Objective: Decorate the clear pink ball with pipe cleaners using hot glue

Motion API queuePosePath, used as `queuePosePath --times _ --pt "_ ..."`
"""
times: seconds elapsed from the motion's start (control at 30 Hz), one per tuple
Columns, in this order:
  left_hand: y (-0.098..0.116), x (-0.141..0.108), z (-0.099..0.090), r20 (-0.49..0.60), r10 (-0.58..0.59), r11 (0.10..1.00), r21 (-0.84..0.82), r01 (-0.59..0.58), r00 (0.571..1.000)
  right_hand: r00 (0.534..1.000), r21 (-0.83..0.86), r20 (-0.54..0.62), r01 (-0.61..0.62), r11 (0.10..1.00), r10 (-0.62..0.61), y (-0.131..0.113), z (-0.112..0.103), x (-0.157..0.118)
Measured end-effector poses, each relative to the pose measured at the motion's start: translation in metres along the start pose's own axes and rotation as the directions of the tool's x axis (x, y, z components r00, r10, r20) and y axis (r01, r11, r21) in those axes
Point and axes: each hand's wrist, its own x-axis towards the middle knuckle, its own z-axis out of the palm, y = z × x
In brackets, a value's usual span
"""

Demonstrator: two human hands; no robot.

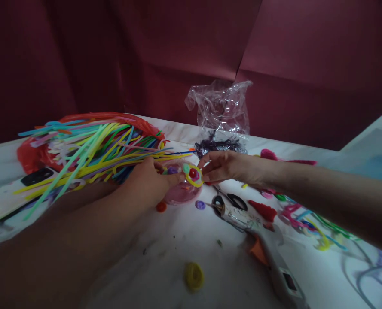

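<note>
Between my two hands is a small round piece of coiled pipe cleaner (195,177), with a yellow rim, pink inside and a red middle. A mint-green bit shows at its left edge. My left hand (150,178) pinches it from the left. From the right, the fingertips of my right hand (223,167) close on its other edge. Just below and behind it lies a clear pink round dish (181,195). Close to the dish are a purple coil (200,205) and a red coil (161,207). Nearer to me sits a yellow coil (194,277).
A glue gun (274,253) lies at the right, beside black-handled scissors (237,201). Many pipe cleaners (103,146) spread over red plastic at the left, near a phone (38,178). A clear plastic bag (224,111) stands behind my hands. Coloured pieces (310,223) lie at right.
</note>
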Motion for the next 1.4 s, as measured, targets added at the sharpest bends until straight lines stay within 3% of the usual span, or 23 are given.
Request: queuePosePath --times 0.23,0.37,0.47,0.77,1.0,1.17,1.4 --pt "0.004 -0.001 -0.001 0.051 -0.030 0.999 0.018 0.029 0.998 0.981 -0.250 -0.100 0.139 0.958 -0.168 -0.014 0.010 -0.005" --pt "0.002 0.004 0.002 -0.002 0.007 0.996 0.093 -0.007 1.000 0.942 -0.535 -0.194 0.132 0.834 -0.273 -0.026 0.028 -0.011" --pt "0.003 0.007 0.003 -0.081 0.077 0.984 0.164 -0.062 0.994 0.934 -0.648 -0.182 0.122 0.752 -0.308 -0.029 0.035 -0.010" --pt "0.011 0.011 0.011 -0.111 0.144 0.967 0.226 -0.116 0.983 0.941 -0.707 -0.182 0.076 0.703 -0.284 -0.030 0.025 -0.004" --pt "0.016 0.011 0.016 -0.072 0.302 0.930 0.240 -0.277 0.951 0.917 -0.733 -0.339 -0.119 0.670 -0.208 -0.027 0.028 -0.003" --pt "0.017 0.014 0.015 -0.073 0.283 0.933 0.250 -0.257 0.956 0.920 -0.752 -0.372 -0.217 0.623 -0.127 -0.036 0.025 -0.002" --pt "0.017 0.018 0.017 -0.085 0.261 0.934 0.273 -0.229 0.962 0.927 -0.787 -0.297 -0.102 0.609 -0.229 -0.030 0.018 -0.003"
